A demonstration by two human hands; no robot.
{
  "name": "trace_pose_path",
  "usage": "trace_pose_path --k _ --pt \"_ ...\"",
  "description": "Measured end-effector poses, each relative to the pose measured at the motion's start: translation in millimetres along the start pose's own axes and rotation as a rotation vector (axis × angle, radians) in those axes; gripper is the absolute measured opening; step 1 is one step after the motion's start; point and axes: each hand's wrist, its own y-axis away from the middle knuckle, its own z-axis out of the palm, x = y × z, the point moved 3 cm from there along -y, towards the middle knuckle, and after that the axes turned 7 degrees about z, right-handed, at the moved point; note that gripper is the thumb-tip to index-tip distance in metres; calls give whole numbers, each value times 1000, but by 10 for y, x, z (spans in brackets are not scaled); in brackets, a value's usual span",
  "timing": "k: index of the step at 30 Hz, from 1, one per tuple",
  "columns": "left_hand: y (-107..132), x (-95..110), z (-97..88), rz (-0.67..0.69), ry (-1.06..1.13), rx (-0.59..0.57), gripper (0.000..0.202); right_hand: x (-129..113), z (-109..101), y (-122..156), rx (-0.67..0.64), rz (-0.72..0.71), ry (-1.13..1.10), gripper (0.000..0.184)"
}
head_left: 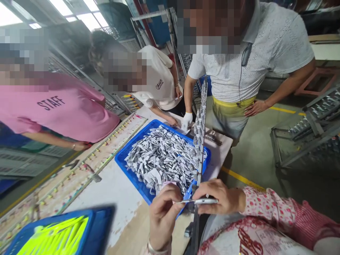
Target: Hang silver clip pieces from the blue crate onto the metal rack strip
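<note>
Over the near edge of the blue tray (148, 194), my left hand (163, 209) pinches the thin tip of a slim silver-white piece (205, 200). My right hand (221, 194) grips the wider body of the same piece between thumb and fingers. A long metal bar (203, 141) with a row of small grey parts along it stands slanting past the tray, its lower end running down behind my right hand. Heaped in the tray are many small silver-white pieces (162, 156), flat and pointed. What exactly the held piece is, I cannot tell.
Lower left, a second blue tray (90, 226) holds bright yellow-green slim pieces (55, 235). Long rails with small coloured parts (101, 152) lie along the table's left side. Three people stand around the table; one white-gloved hand (187, 120) rests near the tray. Metal racks (278, 148) stand right.
</note>
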Motion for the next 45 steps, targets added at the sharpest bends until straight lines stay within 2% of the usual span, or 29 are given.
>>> trace_pose_path --k 2,4,6,10,13,15,17,19,21,23,27,30,33,37,45 --pt "28 18 85 -94 53 -65 17 84 50 11 5 192 -260 30" --pt "65 -27 164 -250 230 -167 31 214 125 49 -72 420 -570 39" --pt "90 -81 220 -385 373 -209 38 300 158 78 -123 525 -739 45" --pt "99 -165 304 -599 451 -185 30 296 55 38 -79 469 -690 41" --pt "117 -175 400 -717 613 -221 44 183 -3 -45 -159 343 -520 34" --pt "109 -178 389 -664 630 -168 49 148 -5 -85 -184 273 -416 38" --pt "89 -205 289 -546 553 -64 45 201 -18 -87 -81 252 -397 48" --pt "74 -262 111 -411 413 85 41 336 -70 -24 147 263 -342 40" --pt "84 -346 -78 -313 241 224 38 499 -116 93 310 289 -150 24" --pt "114 -445 -199 -278 79 274 34 649 -98 212 267 319 113 25" --pt "158 -597 -213 -260 -114 266 30 869 107 349 -27 357 552 46" --pt "138 -640 -132 -228 -165 246 30 962 266 330 -119 444 770 52" --pt "105 -663 -77 -193 -196 213 30 999 356 274 -139 481 799 43" --pt "94 -680 -58 -113 -277 143 24 1029 379 266 -135 450 772 34" --pt "66 -591 96 131 -496 -109 16 1115 353 310 -156 363 754 24"
